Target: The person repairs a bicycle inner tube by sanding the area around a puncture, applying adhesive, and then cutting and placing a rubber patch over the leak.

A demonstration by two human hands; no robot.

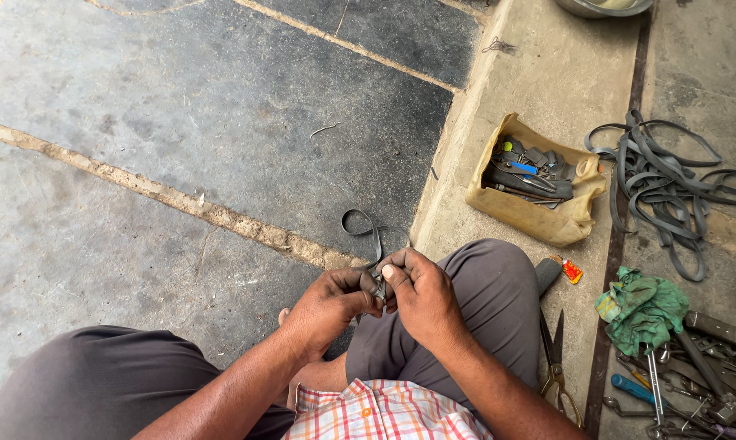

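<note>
We sit cross-legged on the stone floor, and both our hands meet just above our knees. Our left hand is curled almost closed, thumb and fingers pinching a small metal piece at the end of a thin black rubber strip. Our right hand is also nearly closed, its fingertips pressed on the same piece from the other side, touching the left hand. The strip is flat and flexible; it loops up from our fingers and curls over the rough grey slabs.

To our right, on the raised concrete ledge, a worn tan box holds dark tools. Beside it lies a tangled heap of grey rubber bands. Nearer to us lie steel scissors, a crumpled green rag and a clutter of metal tools, one with a blue handle.
</note>
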